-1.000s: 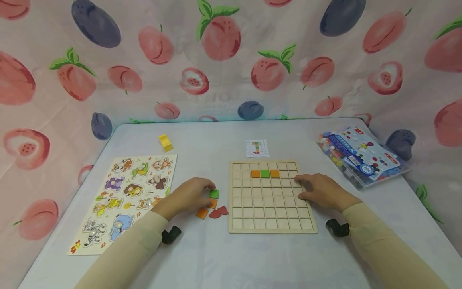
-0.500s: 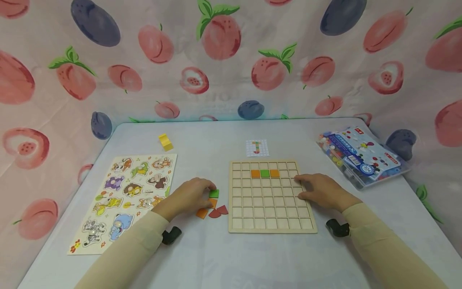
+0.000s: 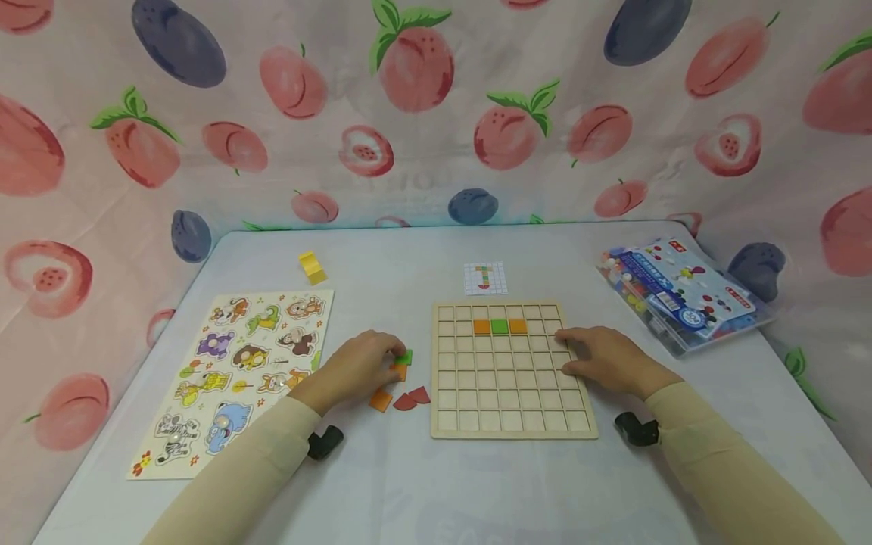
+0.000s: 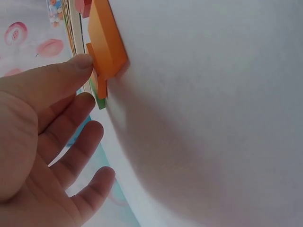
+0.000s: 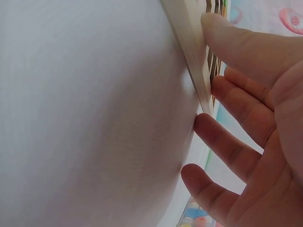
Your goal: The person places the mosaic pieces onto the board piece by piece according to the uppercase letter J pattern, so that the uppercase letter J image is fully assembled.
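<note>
My left hand point(image 3: 354, 371) pinches an orange square point(image 3: 400, 371) at the upper end of the loose pieces, thumb tip against it in the left wrist view point(image 4: 102, 85). The square meets a green one point(image 3: 405, 359), partly behind the fingers. Another orange square point(image 3: 381, 400) and two red curved pieces point(image 3: 405, 402) lie nearer me. On the wooden grid board point(image 3: 446, 433), a green square point(image 3: 499, 326) sits between two orange ones point(image 3: 481, 327). My right hand point(image 3: 613, 361) rests at the board's right edge, thumb and fingertips touching the rim, fingers loosely bent.
An animal picture board point(image 3: 255, 386) lies at the left, with a yellow piece point(image 3: 312, 268) behind it. A small pattern card point(image 3: 486, 278) lies beyond the grid board. At the back right stands a clear plastic box point(image 3: 684, 295) of colourful pieces.
My left hand has shifted slightly away from me, and the orange square has moved with it, up against the green square. My right hand has stayed in place.
</note>
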A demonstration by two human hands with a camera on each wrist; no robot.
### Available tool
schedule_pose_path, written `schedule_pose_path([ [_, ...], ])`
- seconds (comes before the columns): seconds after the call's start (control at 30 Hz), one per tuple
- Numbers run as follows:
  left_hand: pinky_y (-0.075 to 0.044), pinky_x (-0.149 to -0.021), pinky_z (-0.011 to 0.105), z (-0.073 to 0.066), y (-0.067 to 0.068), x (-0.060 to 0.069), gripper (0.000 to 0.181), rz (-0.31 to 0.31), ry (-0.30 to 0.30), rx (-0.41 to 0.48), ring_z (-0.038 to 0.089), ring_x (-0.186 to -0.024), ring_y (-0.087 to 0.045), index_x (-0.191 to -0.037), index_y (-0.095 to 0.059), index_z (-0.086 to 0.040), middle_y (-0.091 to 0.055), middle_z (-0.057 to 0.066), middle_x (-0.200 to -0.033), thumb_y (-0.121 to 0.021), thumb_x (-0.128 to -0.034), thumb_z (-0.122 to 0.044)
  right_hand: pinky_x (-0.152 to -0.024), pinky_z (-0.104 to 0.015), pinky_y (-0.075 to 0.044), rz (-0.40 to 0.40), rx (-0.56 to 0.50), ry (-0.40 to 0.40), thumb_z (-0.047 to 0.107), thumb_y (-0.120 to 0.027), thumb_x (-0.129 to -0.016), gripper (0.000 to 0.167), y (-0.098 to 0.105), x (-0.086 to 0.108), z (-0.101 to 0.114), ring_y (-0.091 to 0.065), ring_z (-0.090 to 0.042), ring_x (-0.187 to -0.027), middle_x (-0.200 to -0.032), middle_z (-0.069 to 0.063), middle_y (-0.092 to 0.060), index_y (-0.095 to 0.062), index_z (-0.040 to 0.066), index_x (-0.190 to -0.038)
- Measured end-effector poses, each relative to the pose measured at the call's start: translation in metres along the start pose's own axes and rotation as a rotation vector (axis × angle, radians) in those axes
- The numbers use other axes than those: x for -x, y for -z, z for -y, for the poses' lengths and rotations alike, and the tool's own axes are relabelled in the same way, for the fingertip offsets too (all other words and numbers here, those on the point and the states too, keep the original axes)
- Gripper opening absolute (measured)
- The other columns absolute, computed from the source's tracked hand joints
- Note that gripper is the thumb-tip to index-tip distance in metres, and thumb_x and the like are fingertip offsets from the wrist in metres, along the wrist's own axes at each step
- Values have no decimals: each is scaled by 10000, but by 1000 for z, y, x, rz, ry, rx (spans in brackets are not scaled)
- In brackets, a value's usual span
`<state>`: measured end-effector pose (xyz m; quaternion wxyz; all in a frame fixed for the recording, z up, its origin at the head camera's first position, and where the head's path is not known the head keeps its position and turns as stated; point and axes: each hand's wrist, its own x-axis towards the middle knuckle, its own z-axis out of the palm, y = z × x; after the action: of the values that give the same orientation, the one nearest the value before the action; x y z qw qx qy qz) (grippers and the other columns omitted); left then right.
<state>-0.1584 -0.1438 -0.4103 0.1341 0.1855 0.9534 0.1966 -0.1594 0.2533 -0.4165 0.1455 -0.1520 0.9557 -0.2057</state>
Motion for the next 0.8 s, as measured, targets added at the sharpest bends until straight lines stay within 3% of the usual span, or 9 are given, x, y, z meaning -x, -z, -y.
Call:
schedule_pose_path([
  [0.8, -482, -934, 394, 8, 1, -16, 235, -35, 50, 2, 202, -999, -576, -1040, -714, -132, -671, -30, -1006, -807, -857, -246, -1062, -625, -335, 7, 0, -13, 242, -747, -906, 594, 2, 1, 2, -431, -492, -1317, -1417, -263, -512, -542, 15, -1415],
])
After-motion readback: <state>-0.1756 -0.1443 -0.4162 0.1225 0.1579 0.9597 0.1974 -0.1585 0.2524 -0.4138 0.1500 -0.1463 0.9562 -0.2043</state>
